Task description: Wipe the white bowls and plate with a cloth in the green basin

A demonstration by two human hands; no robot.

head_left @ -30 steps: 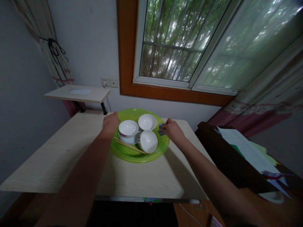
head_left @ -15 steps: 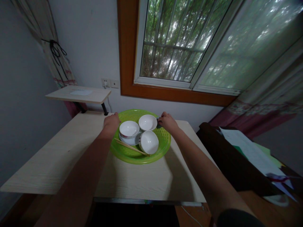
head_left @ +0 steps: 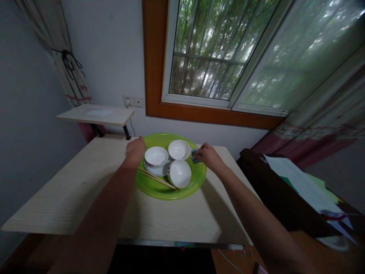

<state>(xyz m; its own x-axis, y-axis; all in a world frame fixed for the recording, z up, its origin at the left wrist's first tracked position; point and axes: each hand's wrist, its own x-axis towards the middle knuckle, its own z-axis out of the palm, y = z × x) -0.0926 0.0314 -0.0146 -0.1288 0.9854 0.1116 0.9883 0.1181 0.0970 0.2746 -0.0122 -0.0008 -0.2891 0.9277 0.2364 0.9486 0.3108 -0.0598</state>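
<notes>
A round green plastic tray [head_left: 194, 182] rests on the table. On it are three white bowls: a left bowl [head_left: 156, 155] over a white plate [head_left: 160, 170], a back bowl [head_left: 179, 149], and a front bowl [head_left: 180, 174] that leans on its side. A pair of wooden chopsticks [head_left: 157, 179] lies across the tray's front left. My left hand [head_left: 136, 147] is closed on the tray's left rim, its fingertips partly hidden. At the right rim, my right hand [head_left: 210, 156] pinches a small grey-blue cloth [head_left: 196, 156], which lies against the tray's edge.
The pale wooden table [head_left: 159, 220] carries a small raised shelf [head_left: 114, 116] with a paper on it at the back left. A wall and a barred window [head_left: 211, 53] stand behind. To the right is a dark brown piece of furniture [head_left: 262, 190] with papers [head_left: 299, 186] on top.
My right hand has shifted a little right and nearer along the tray's rim, with more of the cloth showing. My left hand stays at the left rim. The bowls, plate and chopsticks keep their arrangement.
</notes>
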